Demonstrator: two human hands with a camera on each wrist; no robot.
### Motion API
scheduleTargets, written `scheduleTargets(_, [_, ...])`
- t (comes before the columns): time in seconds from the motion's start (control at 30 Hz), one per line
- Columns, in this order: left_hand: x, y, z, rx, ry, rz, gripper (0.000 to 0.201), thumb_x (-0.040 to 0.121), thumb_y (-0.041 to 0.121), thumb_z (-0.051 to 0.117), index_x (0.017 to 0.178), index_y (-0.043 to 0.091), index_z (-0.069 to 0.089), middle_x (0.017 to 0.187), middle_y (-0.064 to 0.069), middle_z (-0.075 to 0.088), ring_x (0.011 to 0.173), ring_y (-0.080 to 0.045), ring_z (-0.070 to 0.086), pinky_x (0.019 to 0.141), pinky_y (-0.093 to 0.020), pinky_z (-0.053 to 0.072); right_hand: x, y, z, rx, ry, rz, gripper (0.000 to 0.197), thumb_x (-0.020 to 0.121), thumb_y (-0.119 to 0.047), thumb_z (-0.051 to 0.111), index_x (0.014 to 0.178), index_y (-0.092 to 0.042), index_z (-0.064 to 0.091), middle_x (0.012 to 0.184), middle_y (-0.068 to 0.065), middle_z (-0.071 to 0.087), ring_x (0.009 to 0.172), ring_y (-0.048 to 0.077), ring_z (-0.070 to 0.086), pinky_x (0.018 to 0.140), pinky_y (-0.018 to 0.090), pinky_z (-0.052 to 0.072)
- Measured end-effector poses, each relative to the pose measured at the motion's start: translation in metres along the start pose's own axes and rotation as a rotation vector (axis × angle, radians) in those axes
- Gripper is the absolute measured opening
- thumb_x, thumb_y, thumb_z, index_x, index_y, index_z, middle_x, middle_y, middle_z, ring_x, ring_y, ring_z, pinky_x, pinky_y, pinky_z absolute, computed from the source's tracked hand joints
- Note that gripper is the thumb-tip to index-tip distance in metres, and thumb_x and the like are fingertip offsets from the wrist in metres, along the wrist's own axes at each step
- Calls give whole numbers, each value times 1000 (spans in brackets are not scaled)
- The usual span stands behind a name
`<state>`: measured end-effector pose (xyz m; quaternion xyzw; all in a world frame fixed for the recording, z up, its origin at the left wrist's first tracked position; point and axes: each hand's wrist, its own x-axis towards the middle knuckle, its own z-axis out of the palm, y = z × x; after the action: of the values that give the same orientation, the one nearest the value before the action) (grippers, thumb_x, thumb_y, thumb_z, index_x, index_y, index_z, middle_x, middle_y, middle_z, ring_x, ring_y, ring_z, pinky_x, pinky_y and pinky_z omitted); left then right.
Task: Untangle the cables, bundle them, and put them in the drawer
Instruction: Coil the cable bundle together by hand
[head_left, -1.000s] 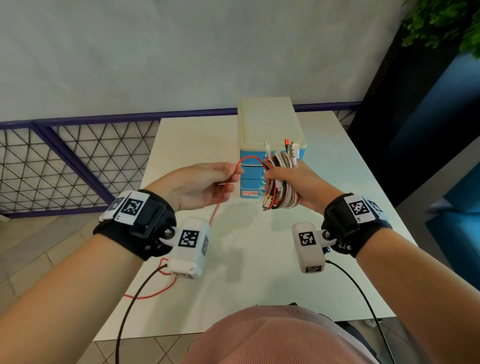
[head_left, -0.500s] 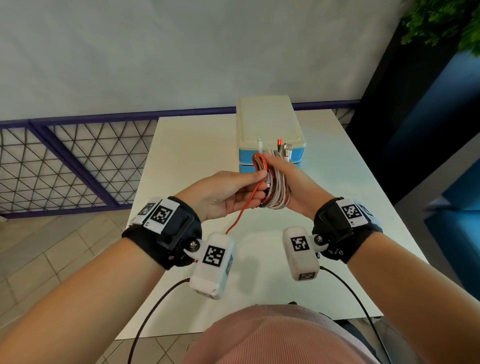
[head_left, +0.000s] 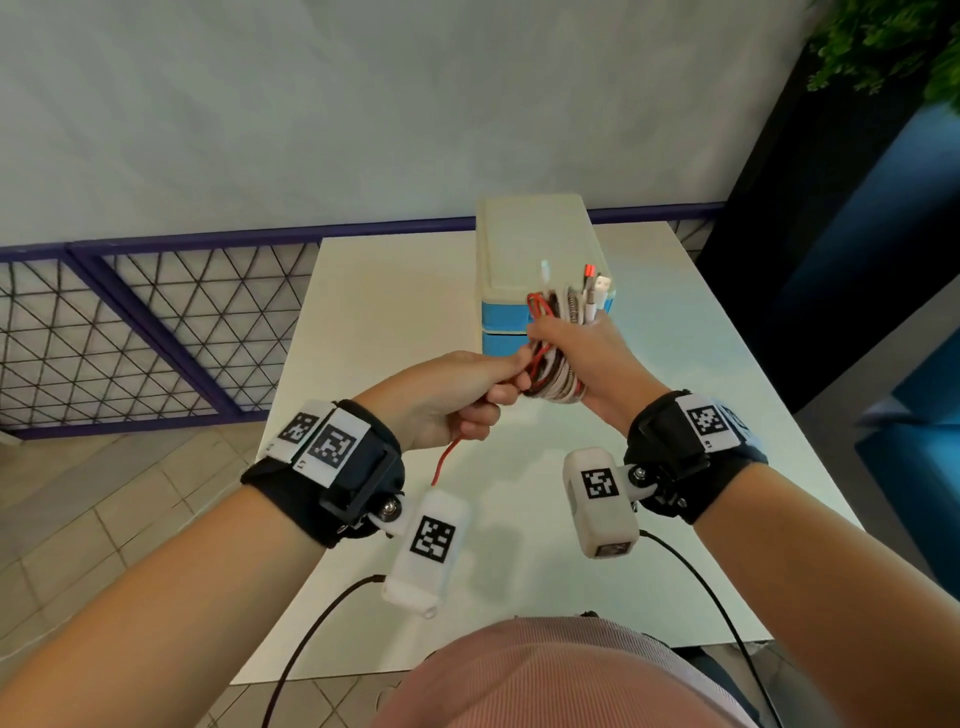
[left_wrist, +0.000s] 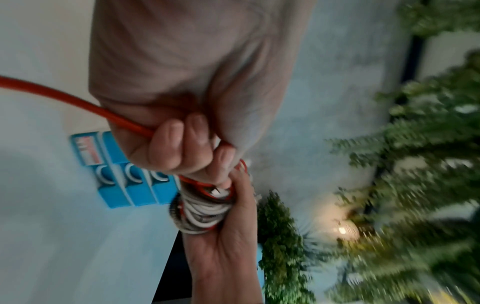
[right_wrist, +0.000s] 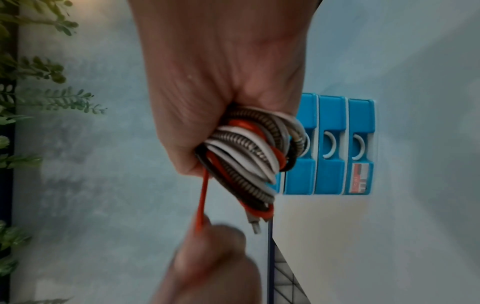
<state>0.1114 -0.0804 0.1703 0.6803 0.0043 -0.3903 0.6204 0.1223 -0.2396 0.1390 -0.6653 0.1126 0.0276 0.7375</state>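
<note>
My right hand (head_left: 576, 358) grips a coiled bundle of white, braided grey, black and red cables (head_left: 553, 376), held above the white table (head_left: 363, 312) in front of the drawer unit (head_left: 535, 249). Plug ends (head_left: 589, 283) stick up from the top of the bundle. My left hand (head_left: 467, 389) pinches the loose red cable (head_left: 445, 457) right beside the bundle, and its tail hangs down from the fist. The right wrist view shows the coil (right_wrist: 249, 156) in the right fist and the red cable (right_wrist: 201, 205) running to the left hand. The blue drawers (right_wrist: 330, 144) are closed.
The drawer unit has a cream top and blue drawer fronts (left_wrist: 124, 174) with white handles. A purple mesh railing (head_left: 130, 332) runs left of the table. A dark blue wall (head_left: 831, 260) and green plants (head_left: 893, 47) stand at the right.
My left hand moved right and up to the bundle, winding the red cable around it. The slack loop on the table is gone. Both hands rose toward the drawer unit.
</note>
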Motion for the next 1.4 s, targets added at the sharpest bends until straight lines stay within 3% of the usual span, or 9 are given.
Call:
scheduleTargets(0.13, [-2, -18, -18, -39, -153, -107, 37, 99, 45, 37, 70, 23, 44, 51, 9, 23, 37, -4, 14, 39, -20, 8, 9, -10, -20, 172, 132, -57, 9, 84, -5, 63, 91, -7, 57, 77, 14, 68, 67, 25, 68, 77, 47, 57])
scheduleTargets(0.3, [-4, -42, -34, 328, -237, -130, 35, 100, 40, 38, 73, 20, 48, 59, 7, 33, 47, -8, 22, 49, -21, 20, 6, -19, -34, 228, 58, -14, 5, 87, -6, 61, 86, -8, 57, 77, 13, 71, 66, 23, 70, 71, 44, 60])
scheduleTargets(0.43, [1, -33, -32, 852, 73, 88, 33, 95, 37, 50, 68, 22, 61, 59, 5, 43, 54, -13, 35, 52, -23, 29, -1, -20, -25, 123, -85, 50, 4, 88, -5, 61, 92, -3, 63, 78, 12, 72, 76, 21, 73, 72, 41, 61])
scheduleTargets(0.57, [9, -22, -35, 800, 320, 349, 28, 92, 36, 56, 73, 18, 65, 57, 4, 43, 50, -14, 34, 47, -22, 29, -9, -20, -16, -82, -219, 108, 14, 85, -6, 65, 98, 1, 67, 88, 17, 74, 85, 26, 73, 77, 39, 59])
scheduleTargets(0.77, [15, -9, -29, 817, 400, 504, 22, 91, 31, 58, 83, 12, 66, 73, -6, 62, 61, -12, 47, 55, -21, 34, -19, -15, -2, -8, -390, 212, 23, 89, -2, 61, 112, 1, 60, 95, 20, 73, 88, 28, 73, 75, 39, 60])
scheduleTargets(0.97, [18, -8, -31, 825, 422, 526, 31, 91, 38, 57, 80, 10, 64, 69, -4, 60, 60, -12, 46, 57, -26, 36, -20, -12, -1, -46, -397, 171, 8, 89, -1, 59, 95, -5, 62, 75, 10, 68, 70, 21, 70, 68, 35, 60])
scheduleTargets(1.07, [12, -4, -36, 648, 393, 390, 45, 98, 43, 40, 70, 11, 56, 55, 6, 47, 48, -9, 38, 48, -21, 34, -14, -8, -6, -64, -271, 153, 7, 86, -1, 62, 93, -4, 60, 71, 12, 69, 65, 21, 68, 65, 35, 59])
scheduleTargets(1.2, [4, -4, -49, 141, 197, 146, 34, 101, 36, 36, 78, 16, 50, 53, 9, 38, 46, -11, 28, 45, -19, 28, -3, -4, -20, -61, -137, 130, 12, 86, -7, 64, 97, -7, 62, 78, 13, 70, 69, 21, 71, 67, 34, 59])
scheduleTargets(1.4, [-5, -4, -31, -344, -57, -30, 19, 96, 20, 47, 85, 12, 61, 65, 4, 61, 56, -7, 59, 57, -19, 56, -3, 3, -13, -77, -148, 107, 14, 86, -13, 68, 98, -8, 64, 79, 10, 71, 69, 20, 71, 66, 33, 58])
